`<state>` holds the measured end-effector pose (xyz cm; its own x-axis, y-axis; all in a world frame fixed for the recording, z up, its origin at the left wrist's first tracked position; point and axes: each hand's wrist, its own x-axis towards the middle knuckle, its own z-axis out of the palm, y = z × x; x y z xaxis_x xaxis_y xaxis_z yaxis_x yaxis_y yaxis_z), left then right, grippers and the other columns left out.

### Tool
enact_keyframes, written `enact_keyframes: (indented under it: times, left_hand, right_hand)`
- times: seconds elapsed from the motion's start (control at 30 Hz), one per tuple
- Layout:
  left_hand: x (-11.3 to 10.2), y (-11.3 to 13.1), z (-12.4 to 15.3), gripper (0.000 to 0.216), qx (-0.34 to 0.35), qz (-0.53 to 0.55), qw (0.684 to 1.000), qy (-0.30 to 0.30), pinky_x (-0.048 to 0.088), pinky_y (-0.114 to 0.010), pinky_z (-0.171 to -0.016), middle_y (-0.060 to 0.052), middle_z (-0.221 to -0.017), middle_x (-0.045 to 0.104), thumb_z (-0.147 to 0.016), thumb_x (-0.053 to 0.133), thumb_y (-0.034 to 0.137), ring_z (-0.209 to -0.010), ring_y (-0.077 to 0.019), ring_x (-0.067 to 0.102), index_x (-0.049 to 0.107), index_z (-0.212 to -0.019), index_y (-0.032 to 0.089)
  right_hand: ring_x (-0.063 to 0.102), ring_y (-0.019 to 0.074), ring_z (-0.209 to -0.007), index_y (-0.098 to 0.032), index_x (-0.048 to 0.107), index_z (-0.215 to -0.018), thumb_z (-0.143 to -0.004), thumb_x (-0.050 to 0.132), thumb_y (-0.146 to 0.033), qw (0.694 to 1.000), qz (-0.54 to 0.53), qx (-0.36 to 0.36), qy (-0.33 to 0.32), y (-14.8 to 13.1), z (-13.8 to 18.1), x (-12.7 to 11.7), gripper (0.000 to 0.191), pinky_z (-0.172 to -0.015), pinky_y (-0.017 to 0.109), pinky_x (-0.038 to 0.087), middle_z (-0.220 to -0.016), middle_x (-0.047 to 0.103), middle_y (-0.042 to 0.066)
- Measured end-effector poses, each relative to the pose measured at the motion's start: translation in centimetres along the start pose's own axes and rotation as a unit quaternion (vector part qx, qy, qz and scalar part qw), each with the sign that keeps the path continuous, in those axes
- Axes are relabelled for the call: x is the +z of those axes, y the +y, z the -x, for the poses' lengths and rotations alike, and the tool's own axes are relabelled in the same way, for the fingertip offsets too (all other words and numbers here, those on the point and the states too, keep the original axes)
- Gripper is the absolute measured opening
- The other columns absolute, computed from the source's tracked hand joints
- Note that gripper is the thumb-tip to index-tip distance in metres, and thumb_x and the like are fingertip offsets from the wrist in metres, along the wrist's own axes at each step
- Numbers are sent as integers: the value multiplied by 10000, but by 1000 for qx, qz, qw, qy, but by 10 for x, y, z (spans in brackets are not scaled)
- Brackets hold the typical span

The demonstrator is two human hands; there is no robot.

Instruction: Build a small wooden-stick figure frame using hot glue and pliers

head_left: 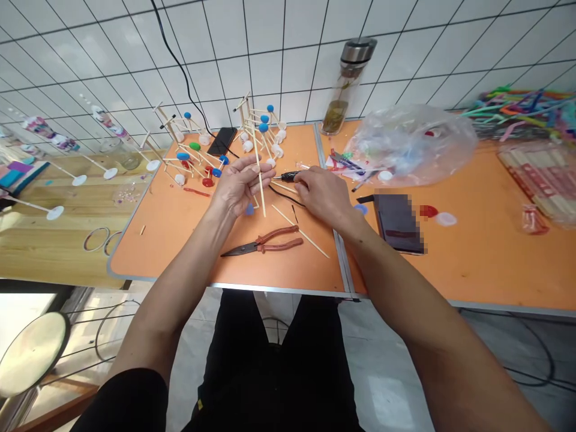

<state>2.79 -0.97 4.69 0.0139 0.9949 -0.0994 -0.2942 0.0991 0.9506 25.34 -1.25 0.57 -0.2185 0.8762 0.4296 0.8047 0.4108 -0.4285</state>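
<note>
My left hand is closed around a thin wooden stick, which slants upright across the fingers. My right hand grips a black-handled tool with a thin metal tip, pointing left at the left hand's fingertips. What exact kind of tool it is, I cannot tell. Below the hands lie pliers with red-brown handles and another wooden stick. Just behind the left hand stand small stick frames with blue, green, red and white caps, and a taller stick frame.
A black phone lies near the tiled wall. To the right are a glass bottle, a clear plastic bag, a dark flat device and packs of sticks. A black cord crosses the orange table.
</note>
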Motion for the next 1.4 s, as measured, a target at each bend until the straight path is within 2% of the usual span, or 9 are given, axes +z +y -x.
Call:
enact_keyframes:
  times: [0.07, 0.17, 0.27, 0.37, 0.6, 0.8, 1.0, 1.1, 1.4]
  left_hand:
    - [7, -5, -3, 281, 16, 24, 1000, 8, 661, -424, -1146, -78, -1141, 885, -943, 804, 179, -1294, -281, 819, 722, -1211, 206]
    - [13, -12, -5, 353, 43, 40, 998, 29, 647, -399, -1162, -67, -1198, 883, -984, 789, 217, -1344, -267, 795, 707, -1327, 234]
    - [15, -18, -4, 465, 66, 47, 996, 39, 630, -400, -1187, -68, -1267, 871, -984, 834, 310, -1393, -273, 769, 682, -1421, 269]
    - [16, -21, -2, 544, 84, 61, 994, 29, 617, -422, -1211, -75, -1296, 863, -953, 880, 392, -1430, -291, 746, 673, -1445, 287]
    - [12, -30, -2, 327, 92, 68, 993, -8, 654, -422, -1148, -99, -1219, 876, -896, 920, 365, -1315, -296, 808, 736, -1116, 209]
    - [9, -33, -3, 313, 79, 65, 995, -18, 711, -358, -998, -70, -1069, 889, -855, 969, 349, -1077, -239, 874, 751, -1020, 197]
    - [7, -28, -1, 214, 93, 75, 993, 6, 714, -295, -922, -60, -1057, 894, -917, 916, 281, -976, -199, 882, 729, -983, 199]
    - [6, -26, -2, 199, 104, 85, 991, 20, 708, -265, -884, -51, -1013, 894, -939, 893, 267, -967, -191, 883, 706, -966, 201]
    - [8, -22, 0, 234, 100, 101, 989, 49, 699, -257, -933, -38, -974, 889, -962, 884, 279, -961, -170, 882, 664, -933, 205]
  right_hand:
    - [708, 249, -875, -228, 807, -959, -987, 643, -269, 989, -147, 25, -15, -9, -1, -2, 171, -777, 374, 473, -985, 833, 83]
    - [675, 208, -817, -219, 779, -893, -975, 705, -421, 938, -331, 57, -83, -25, 0, -6, 230, -781, 353, 488, -912, 814, 46]
    - [583, 161, -692, -220, 755, -873, -941, 733, -508, 896, -412, 79, -147, -38, 3, -9, 296, -687, 327, 448, -843, 779, 26]
    - [559, 149, -655, -219, 744, -876, -882, 772, -475, 877, -440, 106, -163, -44, 4, -8, 257, -655, 318, 430, -811, 764, 23]
    - [598, 172, -740, -216, 722, -843, -868, 760, -433, 919, -384, 74, -45, -36, 1, 2, 222, -719, 337, 438, -812, 716, 13]
    - [559, 163, -713, -204, 763, -875, -926, 769, -459, 950, -309, 40, 19, -30, 3, 6, 260, -687, 332, 397, -774, 703, 6]
    - [602, 159, -732, -211, 769, -958, -892, 737, -266, 950, -305, 46, 53, -28, 1, 7, 92, -692, 317, 448, -880, 743, 12]
    - [614, 152, -730, -209, 771, -1011, -858, 715, -188, 949, -304, 54, 63, -27, 0, 7, 164, -705, 315, 474, -896, 737, 6]
    - [628, 162, -746, -225, 758, -988, -877, 769, -295, 937, -334, 62, 75, -28, 1, 9, 133, -716, 313, 504, -868, 750, 2]
